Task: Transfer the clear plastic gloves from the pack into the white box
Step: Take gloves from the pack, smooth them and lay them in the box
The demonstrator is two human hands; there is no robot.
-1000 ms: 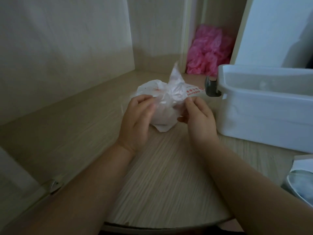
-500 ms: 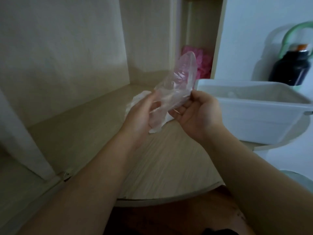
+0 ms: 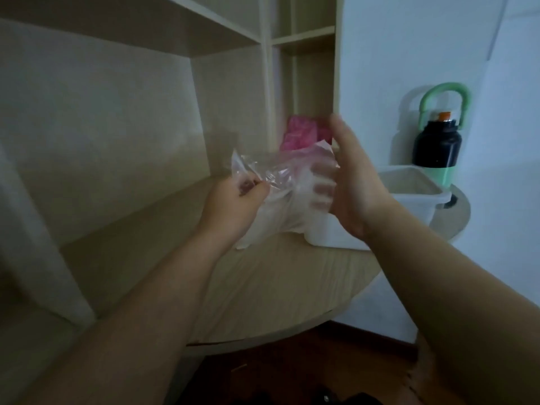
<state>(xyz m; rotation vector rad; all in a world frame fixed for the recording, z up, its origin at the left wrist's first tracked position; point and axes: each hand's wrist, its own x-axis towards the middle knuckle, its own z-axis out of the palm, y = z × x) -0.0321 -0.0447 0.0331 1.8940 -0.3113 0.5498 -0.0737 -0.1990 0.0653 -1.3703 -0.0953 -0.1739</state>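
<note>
Left hand [image 3: 233,206] raised left of white box [image 3: 420,207], fingers clenched on clear plastic glove [image 3: 280,176]; right hand [image 3: 359,194] in front of box, fingers extended behind glove film, thumb up; box contents not discernible.

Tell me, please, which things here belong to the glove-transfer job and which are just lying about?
Part of the job:
clear plastic glove, gripped by the left hand
right hand, fingers behind the glove
white pack, partly hidden below the hands
white box

Just lying about:
pink bundle in the shelf unit
dark bottle with a green handle
</note>
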